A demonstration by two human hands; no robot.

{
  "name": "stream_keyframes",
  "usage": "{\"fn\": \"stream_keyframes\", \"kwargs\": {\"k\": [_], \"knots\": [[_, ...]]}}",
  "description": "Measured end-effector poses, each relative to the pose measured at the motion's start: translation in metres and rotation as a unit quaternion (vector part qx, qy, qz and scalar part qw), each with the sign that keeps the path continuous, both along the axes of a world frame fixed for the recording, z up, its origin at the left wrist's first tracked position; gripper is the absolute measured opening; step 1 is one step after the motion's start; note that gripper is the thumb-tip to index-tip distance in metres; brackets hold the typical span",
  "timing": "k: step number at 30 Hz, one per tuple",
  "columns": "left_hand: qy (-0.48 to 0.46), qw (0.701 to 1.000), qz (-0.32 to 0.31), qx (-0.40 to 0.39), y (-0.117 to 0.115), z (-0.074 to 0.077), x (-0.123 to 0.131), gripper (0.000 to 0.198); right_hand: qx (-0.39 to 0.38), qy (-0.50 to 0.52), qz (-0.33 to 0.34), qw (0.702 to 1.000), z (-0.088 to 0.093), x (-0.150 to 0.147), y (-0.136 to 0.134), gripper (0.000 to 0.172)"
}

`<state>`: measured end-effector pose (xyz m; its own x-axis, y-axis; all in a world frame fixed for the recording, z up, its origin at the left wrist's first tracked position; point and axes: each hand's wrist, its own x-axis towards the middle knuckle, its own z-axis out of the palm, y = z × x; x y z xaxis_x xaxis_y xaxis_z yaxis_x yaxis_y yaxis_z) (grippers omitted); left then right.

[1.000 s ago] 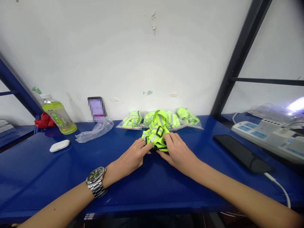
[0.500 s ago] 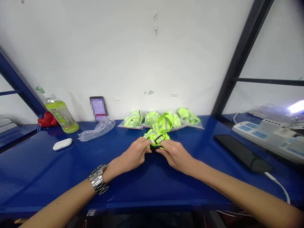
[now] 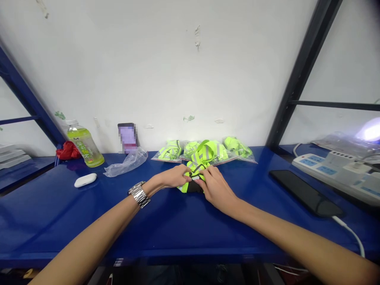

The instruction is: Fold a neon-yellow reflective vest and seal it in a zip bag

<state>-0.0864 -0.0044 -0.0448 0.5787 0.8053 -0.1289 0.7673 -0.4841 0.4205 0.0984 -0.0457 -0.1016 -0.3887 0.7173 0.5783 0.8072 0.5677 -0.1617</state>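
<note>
Both hands grip a bundle of neon yellow-green reflective strap (image 3: 197, 159) with grey bands, at the middle of the blue table. My left hand (image 3: 175, 176) is closed on its left side, fingertips pinching near a black part. My right hand (image 3: 218, 189) is closed on the right side, thumb and fingers against the strap. A dark patch of the bundle (image 3: 194, 187) shows below the fingertips. Behind it, several clear bags with similar straps lie along the wall, among them a left bag (image 3: 170, 151) and a right bag (image 3: 238, 149).
At left are a drink bottle (image 3: 86, 146), a red crumpled thing (image 3: 68, 151), a white earbud case (image 3: 85, 180), a propped phone (image 3: 128, 137) and a clear plastic bag (image 3: 127, 163). At right lie a black phone (image 3: 305, 192) on a cable and a power strip (image 3: 320, 168).
My left wrist has turned, and the hand now reaches in more sideways. The black buckle between the fingertips is no longer visible; a dark patch shows beneath them. The view has shifted slightly.
</note>
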Motion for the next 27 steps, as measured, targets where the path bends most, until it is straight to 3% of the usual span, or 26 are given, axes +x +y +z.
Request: {"fn": "stream_keyframes", "kwargs": {"k": [3,5,10,14,20,24,27], "knots": [[0.015,1.0,0.001,-0.02,0.004,0.001,0.002,0.016,0.06,-0.069,-0.018,0.996,0.002,-0.001,-0.005,0.023],[0.026,0.999,0.007,-0.026,0.005,0.002,0.003,0.017,0.076,-0.103,0.01,0.992,0.005,0.002,-0.008,0.023],[0.058,0.998,0.035,-0.015,0.008,0.001,0.006,0.03,0.029,-0.108,0.082,0.99,0.011,0.008,-0.007,0.04],[0.075,0.996,0.039,0.01,0.01,-0.006,0.004,0.03,0.017,-0.114,0.08,0.99,0.012,0.009,-0.002,0.03],[0.057,0.981,0.033,0.184,-0.011,-0.024,0.006,0.019,0.052,-0.197,0.073,0.976,0.009,0.008,0.005,0.027],[0.07,0.931,-0.048,0.355,-0.032,-0.034,0.002,0.017,0.052,-0.218,0.056,0.973,0.007,0.008,0.005,0.028],[0.059,0.912,-0.088,0.396,-0.037,-0.039,-0.008,0.016,0.056,-0.227,0.04,0.971,0.006,0.007,0.003,0.029]]}}
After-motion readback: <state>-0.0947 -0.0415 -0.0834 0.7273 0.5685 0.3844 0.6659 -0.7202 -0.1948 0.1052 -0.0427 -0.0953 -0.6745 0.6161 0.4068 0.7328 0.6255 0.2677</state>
